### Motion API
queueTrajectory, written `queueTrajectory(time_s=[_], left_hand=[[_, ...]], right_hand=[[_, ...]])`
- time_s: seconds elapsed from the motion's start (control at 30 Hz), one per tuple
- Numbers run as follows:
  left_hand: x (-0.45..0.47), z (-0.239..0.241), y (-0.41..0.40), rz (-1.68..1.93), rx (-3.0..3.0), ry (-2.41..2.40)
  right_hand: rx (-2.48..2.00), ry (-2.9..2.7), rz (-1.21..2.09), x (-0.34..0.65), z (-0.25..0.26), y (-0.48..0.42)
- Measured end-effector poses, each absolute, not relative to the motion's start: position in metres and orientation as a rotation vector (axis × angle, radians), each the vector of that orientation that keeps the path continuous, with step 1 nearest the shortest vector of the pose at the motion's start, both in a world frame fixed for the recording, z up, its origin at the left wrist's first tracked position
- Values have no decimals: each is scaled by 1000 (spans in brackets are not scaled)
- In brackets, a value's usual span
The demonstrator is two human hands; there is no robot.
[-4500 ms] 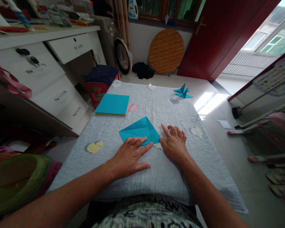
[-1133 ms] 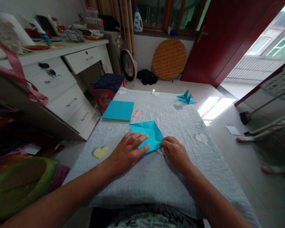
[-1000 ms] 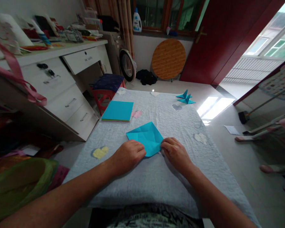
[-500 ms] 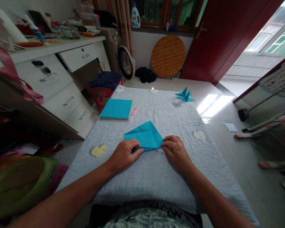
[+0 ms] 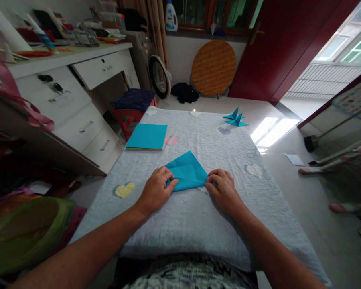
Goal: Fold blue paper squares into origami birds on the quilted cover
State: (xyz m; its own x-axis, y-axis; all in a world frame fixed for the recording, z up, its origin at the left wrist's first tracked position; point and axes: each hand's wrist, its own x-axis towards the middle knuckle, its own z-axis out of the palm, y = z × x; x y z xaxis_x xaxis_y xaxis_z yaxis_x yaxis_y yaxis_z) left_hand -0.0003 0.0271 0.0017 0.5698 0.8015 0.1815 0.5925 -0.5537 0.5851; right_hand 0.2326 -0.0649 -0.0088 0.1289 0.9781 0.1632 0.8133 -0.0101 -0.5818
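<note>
A creased blue sheet of origami paper (image 5: pixel 188 170) lies on the cloth-covered table in front of me, its near edge folded over and one corner pointing away. My left hand (image 5: pixel 159 185) grips its left end between thumb and fingers, hiding that corner. At the right corner, my right hand (image 5: pixel 222 185) pinches the paper with thumb and fingertips. A stack of square paper (image 5: pixel 147 136), blue on top, sits farther back on the left. Two folded blue paper figures (image 5: pixel 236 119) with raised points stand near the table's far right corner.
The pale quilted cloth (image 5: pixel 180 228) covers the table. Beyond its far left corner is a red stool (image 5: pixel 128 116) with a dark cushion. White drawers (image 5: pixel 84 124) flank the left side, and a washing machine (image 5: pixel 141 60) has its round door ajar.
My left hand has shifted slightly up and inward along the paper, now covering its left corner. The near edge lies flatter. My right hand stays at the right corner.
</note>
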Motion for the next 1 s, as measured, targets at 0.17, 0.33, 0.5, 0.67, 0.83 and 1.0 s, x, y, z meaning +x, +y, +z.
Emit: queueTrajectory(time_s=[0.17,0.33,0.5,0.67,0.83,1.0], left_hand=[[2,-3,31,527,2398,1201],[3,-1,31,496,2418,1245],[1,-3,33,479,2449,1311],[0,-5,36,456,2416,1355],[2,-5,39,437,2424,1368],[2,-3,40,444,2433,1363]], right_hand=[[-1853,-1721,416,234,-8,-62],[-1905,-1689,373,230,-9,-60],[-1896,-1690,292,227,-12,-60],[-1892,-1662,283,227,-13,-60],[-1874,-1661,292,227,-14,-60],[-1887,-1654,284,227,-13,-61]])
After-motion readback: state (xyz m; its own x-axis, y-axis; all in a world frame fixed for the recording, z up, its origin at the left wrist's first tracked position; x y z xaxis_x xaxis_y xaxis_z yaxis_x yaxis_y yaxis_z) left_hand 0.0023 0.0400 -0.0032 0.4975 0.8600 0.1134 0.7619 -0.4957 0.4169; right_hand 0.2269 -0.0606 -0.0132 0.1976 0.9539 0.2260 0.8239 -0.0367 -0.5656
